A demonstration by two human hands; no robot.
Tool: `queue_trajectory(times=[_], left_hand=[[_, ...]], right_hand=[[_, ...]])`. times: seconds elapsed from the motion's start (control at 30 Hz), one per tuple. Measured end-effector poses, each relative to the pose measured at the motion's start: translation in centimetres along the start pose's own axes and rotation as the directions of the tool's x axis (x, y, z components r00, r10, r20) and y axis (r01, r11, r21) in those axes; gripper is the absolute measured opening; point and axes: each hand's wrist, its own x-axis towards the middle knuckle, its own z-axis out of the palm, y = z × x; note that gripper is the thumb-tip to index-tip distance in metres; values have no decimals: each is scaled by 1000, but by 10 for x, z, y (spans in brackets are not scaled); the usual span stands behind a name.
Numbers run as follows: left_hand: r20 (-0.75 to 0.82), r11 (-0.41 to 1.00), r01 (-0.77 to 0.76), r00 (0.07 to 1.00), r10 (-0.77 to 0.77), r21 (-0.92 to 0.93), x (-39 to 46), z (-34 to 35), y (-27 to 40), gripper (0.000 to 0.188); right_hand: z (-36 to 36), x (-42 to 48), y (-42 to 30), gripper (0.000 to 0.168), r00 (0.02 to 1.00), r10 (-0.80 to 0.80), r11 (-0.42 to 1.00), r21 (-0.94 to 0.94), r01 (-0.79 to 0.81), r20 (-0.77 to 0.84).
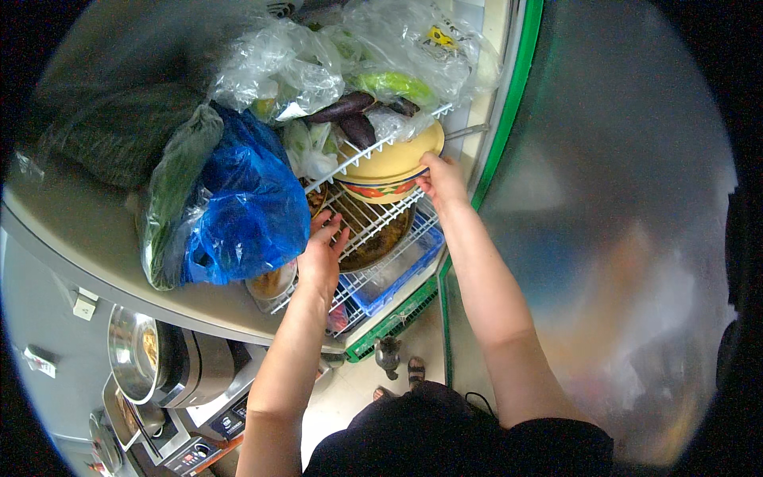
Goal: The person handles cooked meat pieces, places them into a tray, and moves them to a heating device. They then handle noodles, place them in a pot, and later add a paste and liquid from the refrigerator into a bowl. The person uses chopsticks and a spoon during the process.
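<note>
My right hand [441, 176] grips the rim of a yellow lidded pot [381, 192] with a red flower pattern, thumb on top and fingers beneath. The pot sits on a white wire shelf [366, 235] inside a fridge, partly hidden by the shelf above. My left hand [322, 253] is at the front of the same shelf, fingers apart and holding nothing. Just beyond its fingertips a dish of food [316, 200] shows partly. Beside it a blue plastic bag [250, 208] hangs forward. Below, a wide round pan of brown food [375, 244] shows through the wires.
Bagged vegetables and eggplants [343, 107] crowd the upper shelf. A blue-rimmed plastic bin [387, 280] lies low down. The glass fridge door [572, 238] stands open at right. On the floor are a cat [388, 355] and my sandalled feet. A metal pot [136, 355] stands at left.
</note>
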Motion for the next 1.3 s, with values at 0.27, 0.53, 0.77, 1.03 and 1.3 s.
queue_trajectory(times=[0.27, 0.53, 0.77, 1.03, 1.3], left_hand=[[101, 999, 38, 994, -41, 29, 19, -3, -9, 34], [154, 972, 111, 978, -144, 207, -11, 11, -2, 38], [190, 972, 110, 970, -150, 208, -25, 9, 11, 37], [230, 990, 26, 972, -57, 139, 0, 37, 19, 20], [120, 997, -57, 992, 50, 53, 28, 38, 19, 18]], right_hand=[[-8, -25, -7, 24, 999, -1, 988, -155, 7, 39], [-7, -32, -23, 30, 979, -201, 666, -730, 152, 20], [-2, -35, -9, 16, 998, -56, 976, -210, 50, -23], [10, -45, -15, 9, 994, -106, 993, -58, 105, -12], [37, -57, -5, 1, 964, -247, 950, 223, 221, 98]])
